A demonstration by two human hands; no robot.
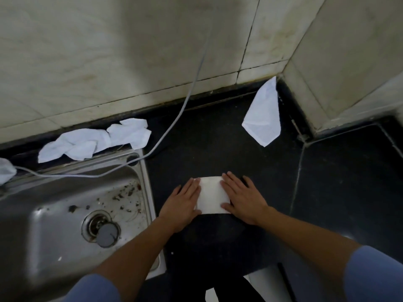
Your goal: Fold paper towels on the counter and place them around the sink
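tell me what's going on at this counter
A person is pressing a folded paper towel flat on the dark counter, left hand on its left edge and right hand on its right. Crumpled towels lie behind the sink, and another towel lies near the back corner.

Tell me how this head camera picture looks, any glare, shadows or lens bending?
Head view: dim overall; a broad shadow darkens the wall behind the cable; glare shines on the sink basin; wide-angle bending curves the tile joints; the paper towel under the left hand and right hand looks washed out, its texture lost.
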